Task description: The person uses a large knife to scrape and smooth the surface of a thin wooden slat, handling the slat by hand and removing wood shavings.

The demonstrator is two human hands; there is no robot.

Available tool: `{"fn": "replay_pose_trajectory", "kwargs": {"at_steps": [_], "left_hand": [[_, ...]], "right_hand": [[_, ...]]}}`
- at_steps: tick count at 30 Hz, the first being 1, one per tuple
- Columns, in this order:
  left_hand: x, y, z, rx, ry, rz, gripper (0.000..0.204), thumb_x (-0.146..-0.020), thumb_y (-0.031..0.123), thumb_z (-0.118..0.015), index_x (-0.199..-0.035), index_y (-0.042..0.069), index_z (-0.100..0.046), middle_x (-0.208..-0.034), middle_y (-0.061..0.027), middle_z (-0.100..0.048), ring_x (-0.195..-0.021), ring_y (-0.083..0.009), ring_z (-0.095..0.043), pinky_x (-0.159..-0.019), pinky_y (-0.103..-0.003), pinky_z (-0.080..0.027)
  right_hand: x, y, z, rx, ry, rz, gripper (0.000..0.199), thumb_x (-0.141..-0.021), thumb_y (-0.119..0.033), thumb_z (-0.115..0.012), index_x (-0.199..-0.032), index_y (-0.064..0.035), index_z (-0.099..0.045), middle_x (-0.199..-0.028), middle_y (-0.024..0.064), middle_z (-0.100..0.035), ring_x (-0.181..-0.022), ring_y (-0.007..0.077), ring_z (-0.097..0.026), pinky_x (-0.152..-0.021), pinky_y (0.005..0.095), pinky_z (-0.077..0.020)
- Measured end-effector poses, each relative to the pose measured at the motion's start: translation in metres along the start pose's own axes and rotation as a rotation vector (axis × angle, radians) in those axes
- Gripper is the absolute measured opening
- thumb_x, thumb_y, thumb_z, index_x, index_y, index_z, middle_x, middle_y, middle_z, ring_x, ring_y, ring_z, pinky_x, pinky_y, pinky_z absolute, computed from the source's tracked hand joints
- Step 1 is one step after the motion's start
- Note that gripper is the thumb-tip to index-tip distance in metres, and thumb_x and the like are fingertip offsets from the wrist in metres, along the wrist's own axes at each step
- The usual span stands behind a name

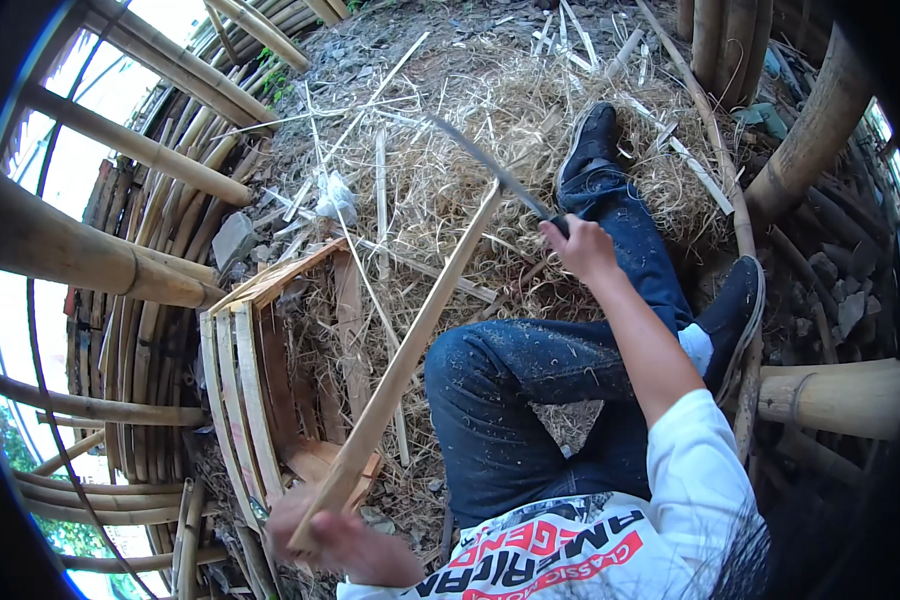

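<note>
Shirt [615, 540], held strip [402, 370], crate [256, 375]: contents unclear

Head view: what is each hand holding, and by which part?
Left hand: the pale strip, by its near end. Right hand: the long knife, by its dark handle.

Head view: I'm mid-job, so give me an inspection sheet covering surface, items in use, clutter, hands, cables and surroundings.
Surface: stony ground, much of it under pale shavings.
Items in use: wooden strip, slanting; knife, blade at the strip's far end, contact unclear.
Clutter: loose slats, white plastic, grey block.
Hands: left hand closed round the strip's near end, blurred; right hand closed on the knife's handle.
Cables: dark line at far left; cord or cable, cannot tell.
Surroundings: slatted crate at left; bamboo poles on both sides.
</note>
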State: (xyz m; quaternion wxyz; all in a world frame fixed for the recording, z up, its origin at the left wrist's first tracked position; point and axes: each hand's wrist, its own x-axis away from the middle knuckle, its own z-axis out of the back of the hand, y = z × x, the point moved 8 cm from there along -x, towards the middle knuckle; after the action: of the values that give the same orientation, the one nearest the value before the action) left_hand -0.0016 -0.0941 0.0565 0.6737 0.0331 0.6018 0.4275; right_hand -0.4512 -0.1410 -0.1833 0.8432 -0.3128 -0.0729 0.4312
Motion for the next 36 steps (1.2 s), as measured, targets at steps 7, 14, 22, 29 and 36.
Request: {"fn": "replay_pose_trajectory", "kwargs": {"at_steps": [7,14,22,29,36], "left_hand": [[0.005,-0.036,-0.042,0.406,-0.032,0.286,0.032,-0.078,0.025,-0.078,-0.072,0.006,-0.054,-0.065,-0.0044,-0.059,-0.059,-0.0108,-0.053,-0.056,-0.026,-0.041],[0.014,-0.038,-0.04,0.359,-0.139,0.316,0.03,-0.079,0.025,-0.076,-0.071,0.007,-0.053,-0.066,-0.0034,-0.058,-0.059,-0.0098,-0.052,-0.054,-0.026,-0.04],[0.001,0.038,-0.009,-0.106,-0.143,-0.136,0.041,-0.101,0.035,-0.043,-0.082,0.0,-0.052,-0.075,-0.0083,-0.052,-0.064,-0.0169,-0.054,-0.057,-0.028,-0.043],[0.007,-0.028,-0.032,0.43,-0.05,0.249,0.032,-0.08,0.024,-0.077,-0.072,0.006,-0.052,-0.064,-0.0036,-0.056,-0.06,-0.0116,-0.054,-0.055,-0.025,-0.042],[0.002,-0.01,-0.015,0.306,0.022,0.169,0.035,-0.086,0.036,-0.068,-0.079,0.004,-0.055,-0.073,-0.0044,-0.055,-0.063,-0.0128,-0.051,-0.057,-0.028,-0.042]], "right_hand": [[0.023,0.026,0.004,-0.049,0.011,-0.238,0.056,-0.089,-0.056,-0.053,-0.085,-0.0016,-0.067,-0.077,0.0257,-0.066,-0.081,0.0418,-0.066,-0.072,0.05,-0.0516],[0.056,-0.051,0.022,-0.312,-0.045,0.048,0.05,-0.089,-0.053,-0.056,-0.085,-0.0039,-0.065,-0.067,0.0182,-0.065,-0.065,0.0375,-0.066,-0.061,0.047,-0.052],[0.017,0.019,0.013,-0.097,-0.1,-0.196,0.055,-0.089,-0.059,-0.051,-0.088,-0.0066,-0.068,-0.082,0.0201,-0.069,-0.082,0.0403,-0.067,-0.072,0.0489,-0.0524],[0.049,-0.026,0.026,-0.332,-0.012,-0.066,0.05,-0.089,-0.053,-0.057,-0.09,-0.005,-0.067,-0.073,0.0218,-0.066,-0.074,0.0392,-0.067,-0.065,0.0468,-0.0524],[0.041,-0.037,0.016,-0.185,-0.094,0.023,0.051,-0.089,-0.056,-0.055,-0.089,-0.0065,-0.067,-0.072,0.0214,-0.066,-0.076,0.0391,-0.067,-0.067,0.0477,-0.0518]]}}
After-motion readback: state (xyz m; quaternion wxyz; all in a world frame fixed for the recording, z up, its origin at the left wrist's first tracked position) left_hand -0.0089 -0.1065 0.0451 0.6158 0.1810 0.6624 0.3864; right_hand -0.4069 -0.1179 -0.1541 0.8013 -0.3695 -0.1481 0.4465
